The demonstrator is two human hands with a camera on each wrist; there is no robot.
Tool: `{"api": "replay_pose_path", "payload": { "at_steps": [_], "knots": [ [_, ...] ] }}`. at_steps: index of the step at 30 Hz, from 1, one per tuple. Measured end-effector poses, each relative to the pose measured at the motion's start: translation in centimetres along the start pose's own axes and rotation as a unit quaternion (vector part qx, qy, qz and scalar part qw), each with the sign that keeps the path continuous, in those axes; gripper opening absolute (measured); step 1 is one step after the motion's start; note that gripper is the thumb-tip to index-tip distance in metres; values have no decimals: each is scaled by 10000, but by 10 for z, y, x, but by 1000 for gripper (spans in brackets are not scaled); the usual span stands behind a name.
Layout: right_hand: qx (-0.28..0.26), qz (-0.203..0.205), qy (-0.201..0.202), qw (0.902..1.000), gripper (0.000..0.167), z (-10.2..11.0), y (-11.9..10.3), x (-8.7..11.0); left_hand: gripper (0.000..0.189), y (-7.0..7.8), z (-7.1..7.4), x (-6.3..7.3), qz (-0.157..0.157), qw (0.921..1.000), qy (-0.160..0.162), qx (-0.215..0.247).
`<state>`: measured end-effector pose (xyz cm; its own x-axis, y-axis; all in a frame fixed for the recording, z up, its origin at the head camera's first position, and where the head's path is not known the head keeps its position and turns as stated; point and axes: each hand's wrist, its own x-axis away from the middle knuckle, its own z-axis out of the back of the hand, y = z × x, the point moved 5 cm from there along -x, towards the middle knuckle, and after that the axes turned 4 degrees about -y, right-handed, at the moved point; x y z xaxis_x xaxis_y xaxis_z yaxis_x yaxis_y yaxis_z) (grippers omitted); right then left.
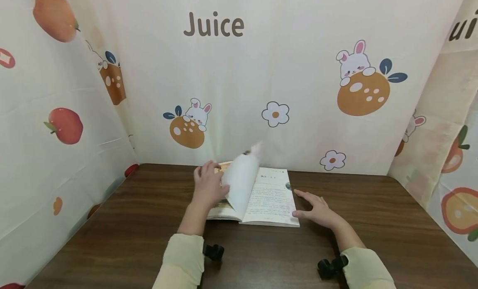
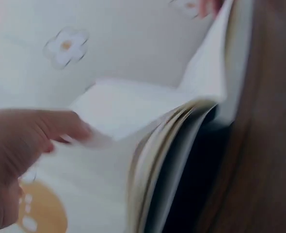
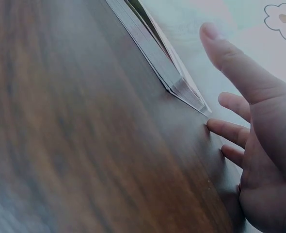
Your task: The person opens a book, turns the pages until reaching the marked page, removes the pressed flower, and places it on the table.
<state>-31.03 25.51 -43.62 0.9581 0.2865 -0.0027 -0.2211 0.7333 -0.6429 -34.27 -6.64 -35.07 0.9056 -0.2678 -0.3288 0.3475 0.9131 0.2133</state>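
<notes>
1. An open paperback book with white printed pages is set on a dark brown wood-grain table, near its far edge and roughly midway across the head view.
2. The top of the book is pointed at the white cloth backdrop with fruit, rabbit and flower prints. The spine and the long sides of the pages are run away from the person, while the lines of text are laid from left to right.
3. On the right-hand page, a short heading is printed at the far end, above the block of text. Coloured pictures on the left-hand side are partly covered.
4. A single pale, curved leaf is raised from the spine, its upper corner tilted up and to the right.
5. The left hand is held over the left side of the book, its fingers bent, right by the raised leaf. Whether the leaf is pinched cannot be told, as the fingertips are blurred in the left wrist view.
6. The right hand is held just beside the right edge of the book, thumb and fingers spread, with nothing gripped.
7. Both forearms are covered by cream sleeves.
</notes>
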Motion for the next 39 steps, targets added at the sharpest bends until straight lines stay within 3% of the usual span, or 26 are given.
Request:
{"api": "replay_pose_path", "payload": {
  "at_steps": [2,5,9,12,24,39],
  "knots": [
    [-33,-17,-9,10000,81,0,0,0,37,-17,-2,3,405,9973,-601,-81],
    [-39,-13,-16,10000,81,0,0,0,39,-36,-3,9,889,9869,-1342,-49],
    [29,27,-24,10000,82,0,0,0,28,-50,-8,17,1352,9680,-2111,136],
    [41,58,-63,10000,82,-1,0,0,29,-55,-14,22,1499,9564,-2504,104],
    [83,113,-93,9999,81,-2,1,-1,26,-51,-18,29,1713,9436,-2816,-320],
    [78,171,-168,9997,77,-2,1,-1,16,-49,-16,33,1699,9419,-2891,-190]
  ]
}}
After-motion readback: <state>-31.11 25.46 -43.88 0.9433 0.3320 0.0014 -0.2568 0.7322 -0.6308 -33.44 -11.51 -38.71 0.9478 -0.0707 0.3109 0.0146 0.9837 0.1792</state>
